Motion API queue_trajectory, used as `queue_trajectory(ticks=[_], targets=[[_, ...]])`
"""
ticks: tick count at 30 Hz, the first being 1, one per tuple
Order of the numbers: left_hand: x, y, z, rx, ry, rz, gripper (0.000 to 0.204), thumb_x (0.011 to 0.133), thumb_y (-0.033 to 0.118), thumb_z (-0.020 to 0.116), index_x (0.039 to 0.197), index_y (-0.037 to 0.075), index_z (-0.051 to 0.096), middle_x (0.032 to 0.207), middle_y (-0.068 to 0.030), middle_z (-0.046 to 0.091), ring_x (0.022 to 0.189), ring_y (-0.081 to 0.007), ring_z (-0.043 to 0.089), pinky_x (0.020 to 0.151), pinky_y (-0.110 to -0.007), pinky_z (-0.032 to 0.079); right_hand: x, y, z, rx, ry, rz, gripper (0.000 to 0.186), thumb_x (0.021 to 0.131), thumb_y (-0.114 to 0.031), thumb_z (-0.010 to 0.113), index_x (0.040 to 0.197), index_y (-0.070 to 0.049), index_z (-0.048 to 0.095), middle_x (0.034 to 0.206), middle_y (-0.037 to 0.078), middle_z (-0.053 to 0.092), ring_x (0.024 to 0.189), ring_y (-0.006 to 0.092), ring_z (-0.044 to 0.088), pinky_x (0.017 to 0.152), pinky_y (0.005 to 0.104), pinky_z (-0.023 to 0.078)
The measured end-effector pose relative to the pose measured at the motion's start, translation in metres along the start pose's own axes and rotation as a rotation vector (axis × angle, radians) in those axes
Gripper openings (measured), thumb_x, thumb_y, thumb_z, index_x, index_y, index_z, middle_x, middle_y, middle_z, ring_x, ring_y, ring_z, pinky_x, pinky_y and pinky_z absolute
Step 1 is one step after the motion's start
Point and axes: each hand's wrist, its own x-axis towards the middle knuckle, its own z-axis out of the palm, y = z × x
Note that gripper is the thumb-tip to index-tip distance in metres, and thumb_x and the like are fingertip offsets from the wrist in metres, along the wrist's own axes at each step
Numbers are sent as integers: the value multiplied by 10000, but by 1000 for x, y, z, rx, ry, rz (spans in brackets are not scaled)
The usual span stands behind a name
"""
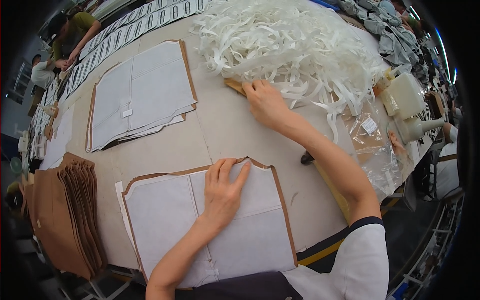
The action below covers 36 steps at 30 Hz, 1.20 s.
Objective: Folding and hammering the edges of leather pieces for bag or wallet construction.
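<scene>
A pale grey fabric panel (240, 240) with brown turned edges and stitched seams lies in front of me, its near edge against my body. My left hand (222, 192) rests on its upper part, fingers laid on the surface and thumb apart at the top brown edge. Farther off to the right, my right hand (265, 102) is closed on a flat brown piece (234, 86) beside the heap of white strips. Only the tip of that piece shows past my fingers, so its exact kind is unclear.
White strips (290, 45) are heaped at the back. Similar panels (145, 85) are stacked far left; folded brown pieces (62, 215) hang over the left edge. Right stand a whitish plastic container (407, 95), a bottle (420, 128) and clear plastic bags (375, 155). People (75, 35) work far left.
</scene>
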Motion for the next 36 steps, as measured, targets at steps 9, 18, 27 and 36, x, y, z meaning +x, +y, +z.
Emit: queue_trajectory(ticks=[9,18,27,36], targets=[[-1,-3,-2,0,6,-15,578,763,-84,699,1318,74,723,1329,-161,577,1271,-351,546,1039,-460,453,-56,-13,-47,266,-183,-63,341,894,25,635,1225,-56,622,1054,142,616,906,333,668,756,460,548],[0,-1,-3,24,-42,-17,608,751,-76,696,1340,78,712,1346,-155,567,1281,-347,536,1061,-468,436,-107,11,-86,280,-304,-363,441,888,-54,677,1321,-137,681,1129,107,608,986,270,641,851,405,539],[-1,0,-1,87,-81,25,600,766,-39,706,1360,47,697,1303,-136,570,1212,-321,553,1015,-455,439,-80,14,-78,343,-337,-572,370,847,-17,664,1189,-137,740,1157,67,630,1113,255,566,981,406,431],[3,9,0,124,-83,-35,575,788,-55,677,1359,12,695,1255,-135,585,1188,-308,560,991,-445,444,-60,13,-68,315,-302,-703,305,830,-6,683,1101,-128,751,1139,35,638,1100,243,565,992,413,434]])
